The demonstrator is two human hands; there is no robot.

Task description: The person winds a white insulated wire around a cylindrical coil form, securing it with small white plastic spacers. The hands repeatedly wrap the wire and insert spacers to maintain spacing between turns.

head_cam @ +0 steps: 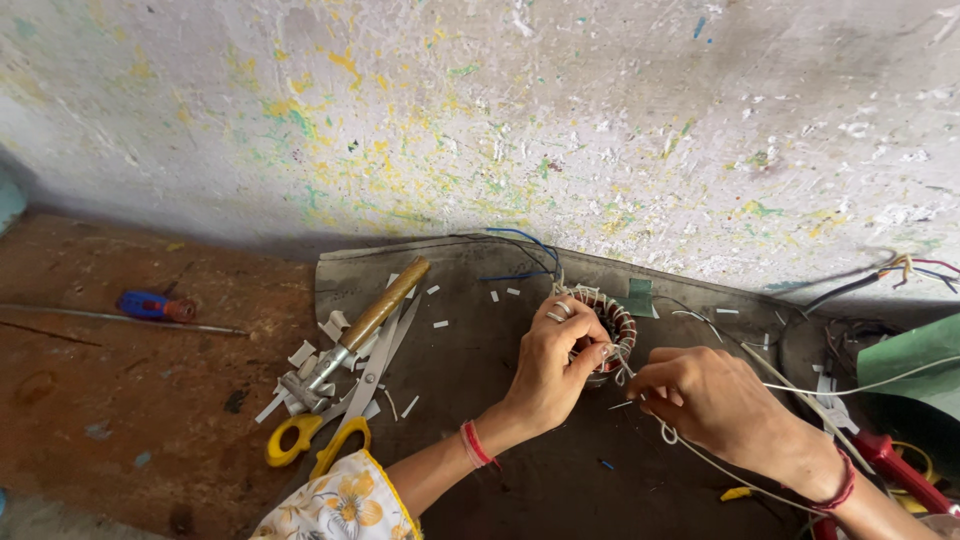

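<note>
A round motor stator [612, 318] wound with copper wire lies on a dark mat [520, 470] by the wall. My left hand [556, 362], with rings on its fingers, grips the stator's near rim. My right hand [706, 398] is closed just right of it, pinching a white cord [668, 433] that loops from the winding and trails off to the right. Blue and black lead wires [520, 250] run from the stator toward the wall.
Yellow-handled scissors [320, 440] and a wooden-handled hammer [362, 330] lie left on the mat among white paper scraps. A blue-handled screwdriver [150, 306] rests on the brown floor. Loose wires [880, 275], a green sheet [915, 362] and a red tool [905, 470] crowd the right.
</note>
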